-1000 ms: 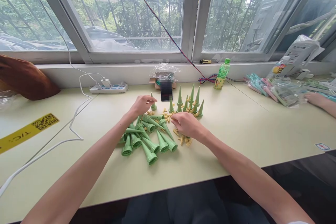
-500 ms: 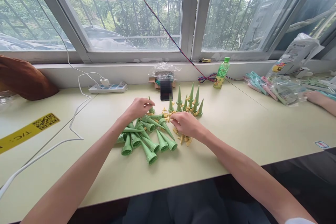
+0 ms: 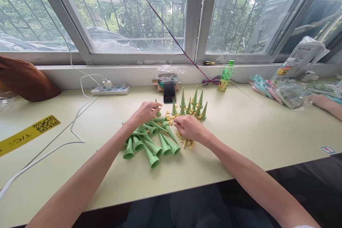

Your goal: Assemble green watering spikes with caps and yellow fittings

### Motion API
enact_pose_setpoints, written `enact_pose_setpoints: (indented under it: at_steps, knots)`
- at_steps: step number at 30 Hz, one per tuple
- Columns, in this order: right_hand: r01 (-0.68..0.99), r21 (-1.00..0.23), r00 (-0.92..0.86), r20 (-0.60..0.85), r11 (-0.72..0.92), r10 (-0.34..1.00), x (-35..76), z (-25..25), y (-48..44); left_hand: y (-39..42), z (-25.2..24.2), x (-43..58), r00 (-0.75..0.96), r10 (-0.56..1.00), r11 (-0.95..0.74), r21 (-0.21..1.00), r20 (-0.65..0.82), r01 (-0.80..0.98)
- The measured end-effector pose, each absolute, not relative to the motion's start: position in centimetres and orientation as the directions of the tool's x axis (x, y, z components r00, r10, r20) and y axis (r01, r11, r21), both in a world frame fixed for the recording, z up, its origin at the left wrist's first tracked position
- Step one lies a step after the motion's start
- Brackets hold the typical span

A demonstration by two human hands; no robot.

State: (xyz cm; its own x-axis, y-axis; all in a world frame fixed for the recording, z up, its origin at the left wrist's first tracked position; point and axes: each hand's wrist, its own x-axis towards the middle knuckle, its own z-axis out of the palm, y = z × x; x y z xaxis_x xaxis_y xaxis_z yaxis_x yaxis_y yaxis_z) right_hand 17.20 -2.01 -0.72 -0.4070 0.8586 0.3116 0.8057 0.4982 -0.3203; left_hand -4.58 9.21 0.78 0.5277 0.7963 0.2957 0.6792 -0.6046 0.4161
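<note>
A heap of green plastic cones (image 3: 149, 142) lies on its side on the pale table (image 3: 240, 128). Behind it several green cones (image 3: 193, 104) stand upright, and small yellow pieces (image 3: 187, 143) are scattered around. My left hand (image 3: 145, 112) is closed around one upright green cone (image 3: 158, 108) at the back of the heap. My right hand (image 3: 188, 127) hovers over the yellow pieces with its fingers pinched; what they hold is hidden.
A phone (image 3: 169, 92) stands at the back by a plastic-wrapped box (image 3: 167, 74). A power strip (image 3: 110, 89) with white cable lies to the left, a green bottle (image 3: 226, 75) to the right. Another person's hand (image 3: 322, 101) rests among packets at far right.
My left hand has shifted a little right and closed further over the upright cone. My right hand has stayed over the yellow pieces.
</note>
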Motion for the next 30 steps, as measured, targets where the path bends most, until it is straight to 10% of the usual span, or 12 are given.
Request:
enact_pose_setpoints:
  at_steps: [11,17,30]
  knots:
    - [0.853,-0.278,-0.354,0.311,0.441,0.882,17.3,-0.6,-1.9,4.5,4.1,-2.1,0.519,0.792,-0.551,0.01,0.323,0.835]
    - [0.917,-0.231,-0.244,0.321,0.325,0.915,17.6,-0.3,-1.9,5.6,3.4,1.0,0.581,0.812,-0.578,-0.061,0.048,0.813]
    - [0.941,-0.218,-0.177,0.338,0.26,0.924,18.3,0.1,-1.5,5.7,3.1,0.5,0.629,0.777,-0.629,-0.017,0.008,0.777]
